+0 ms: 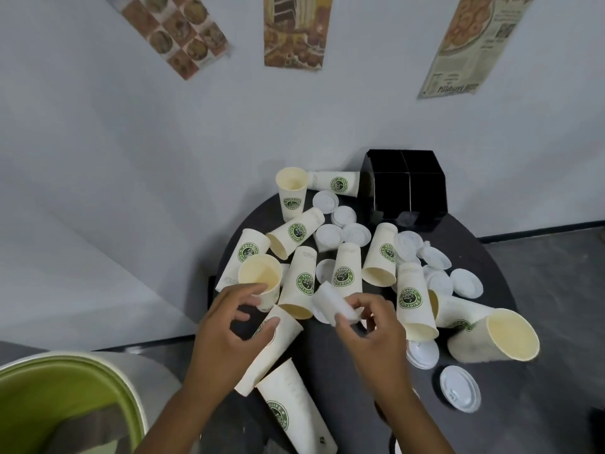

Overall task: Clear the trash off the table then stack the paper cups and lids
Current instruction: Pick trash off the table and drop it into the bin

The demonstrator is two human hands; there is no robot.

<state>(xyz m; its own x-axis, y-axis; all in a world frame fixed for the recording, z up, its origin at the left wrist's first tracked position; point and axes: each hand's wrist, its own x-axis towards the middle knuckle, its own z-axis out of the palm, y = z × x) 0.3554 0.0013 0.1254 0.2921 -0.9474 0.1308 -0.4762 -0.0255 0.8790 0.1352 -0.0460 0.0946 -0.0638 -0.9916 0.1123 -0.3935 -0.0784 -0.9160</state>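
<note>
Several cream paper cups with green logos lie scattered on the dark round table [484, 257]; some stand, most lie on their sides. Several white plastic lids [460, 388] are strewn among them. My right hand [370, 329] pinches a small stack of white lids [334, 304] just above the table's near middle. My left hand [229, 329] hovers with curled fingers over a lying cup [278, 342], next to an upright cup [262, 280]; whether it grips anything is unclear.
A black divided organiser box [402, 188] stands at the table's far side against the white wall. A green-rimmed bin [65, 388] sits at the lower left beside the table. Posters hang on the wall. Grey floor shows to the right.
</note>
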